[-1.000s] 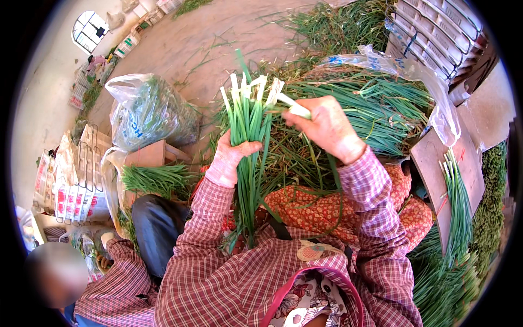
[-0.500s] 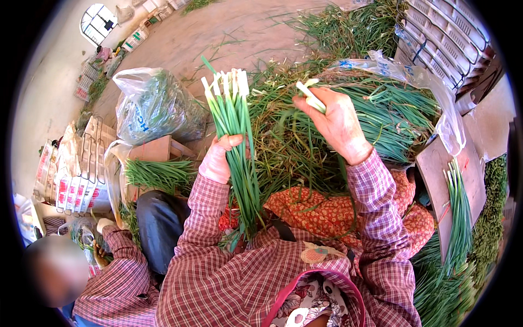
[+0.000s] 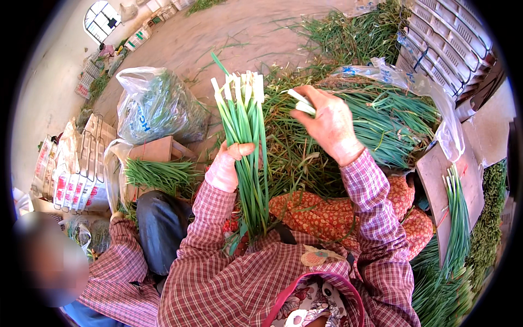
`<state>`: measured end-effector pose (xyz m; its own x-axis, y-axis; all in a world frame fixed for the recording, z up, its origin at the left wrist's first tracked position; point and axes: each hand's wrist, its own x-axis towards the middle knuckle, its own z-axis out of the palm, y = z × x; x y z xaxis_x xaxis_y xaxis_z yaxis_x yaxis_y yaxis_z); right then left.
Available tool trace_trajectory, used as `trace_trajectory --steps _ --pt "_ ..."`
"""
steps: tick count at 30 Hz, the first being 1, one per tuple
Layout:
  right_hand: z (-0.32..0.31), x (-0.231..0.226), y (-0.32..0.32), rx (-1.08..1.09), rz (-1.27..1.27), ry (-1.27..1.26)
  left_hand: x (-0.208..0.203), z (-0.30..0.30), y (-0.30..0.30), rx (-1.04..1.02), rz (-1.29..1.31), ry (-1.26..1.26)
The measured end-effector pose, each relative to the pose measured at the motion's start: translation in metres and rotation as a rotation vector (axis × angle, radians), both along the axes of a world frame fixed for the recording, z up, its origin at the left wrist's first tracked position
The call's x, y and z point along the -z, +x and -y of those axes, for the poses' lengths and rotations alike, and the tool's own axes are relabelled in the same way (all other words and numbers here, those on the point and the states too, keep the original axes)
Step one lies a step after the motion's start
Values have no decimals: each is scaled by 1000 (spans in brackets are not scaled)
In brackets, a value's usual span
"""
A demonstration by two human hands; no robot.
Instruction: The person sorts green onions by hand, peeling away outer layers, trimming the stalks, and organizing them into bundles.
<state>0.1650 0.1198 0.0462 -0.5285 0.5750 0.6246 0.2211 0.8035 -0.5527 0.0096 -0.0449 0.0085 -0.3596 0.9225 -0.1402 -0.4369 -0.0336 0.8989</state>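
Note:
My left hand (image 3: 227, 166) is closed round a bunch of green onions (image 3: 246, 122), held upright in front of my chest. Their white ends point away from me, and the green leaves hang down to my lap. Farther right, my right hand (image 3: 331, 122) pinches a few white green-onion stalks (image 3: 303, 102) between thumb and fingers. The two hands are apart. Beneath and beyond them lies a heap of loose green leaves and trimmings (image 3: 297, 163), with a larger pile of green onions (image 3: 381, 128) on its right.
A stuffed clear plastic bag (image 3: 158, 109) stands left, near a cut green bunch (image 3: 160, 174). At right, a tied bundle (image 3: 456, 212) rests on a board (image 3: 427, 169). Stacked crates (image 3: 447, 43) rise behind. A co-worker's checked sleeve (image 3: 117, 256) shows at lower left.
My left hand and its bunch have shifted slightly right. My right hand has moved a little left and turned, still pinching its stalks. The co-worker's arm has shifted.

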Motion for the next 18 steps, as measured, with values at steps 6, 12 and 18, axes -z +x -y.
trace_trajectory --steps 6,12,18 --pt "22 -2 -25 -290 -148 -382 6 -5 16 -28 53 -16" --pt "12 2 -9 -134 -259 -536 11 -2 4 -96 159 58" --pt "-4 -9 0 -431 -423 -909 4 3 -1 91 206 72"
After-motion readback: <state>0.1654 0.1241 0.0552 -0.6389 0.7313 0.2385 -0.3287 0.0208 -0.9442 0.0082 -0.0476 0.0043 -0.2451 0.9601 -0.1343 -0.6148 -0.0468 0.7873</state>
